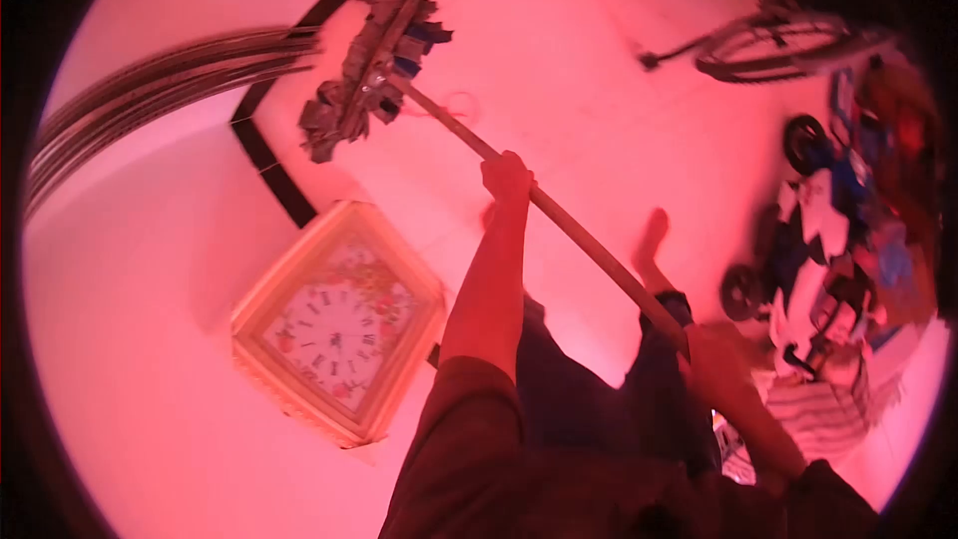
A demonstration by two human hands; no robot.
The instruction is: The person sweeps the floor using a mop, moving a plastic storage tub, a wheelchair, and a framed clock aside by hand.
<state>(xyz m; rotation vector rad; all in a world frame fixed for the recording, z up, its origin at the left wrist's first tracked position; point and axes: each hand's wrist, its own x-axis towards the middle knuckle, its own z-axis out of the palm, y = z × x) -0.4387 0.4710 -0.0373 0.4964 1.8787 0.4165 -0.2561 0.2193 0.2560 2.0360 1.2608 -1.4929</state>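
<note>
A long wooden handle (589,242) runs diagonally from the upper left to the lower right, with a ragged mop head (364,70) of cloth strips at its far end. My left hand (507,178) is wrapped round the middle of the handle. Lower down, my right hand (720,364) holds the handle near its close end. The mop head lies on the floor near the dark strip along the wall's foot. Everything is tinted pink, and fine detail is blurred.
A framed clock with flowers (339,329) is at the left, below several long thin rods (180,85). A bicycle wheel (778,48) is at the upper right. A white and blue toy vehicle (823,210) stands among piled items at the right. My bare feet are on the floor.
</note>
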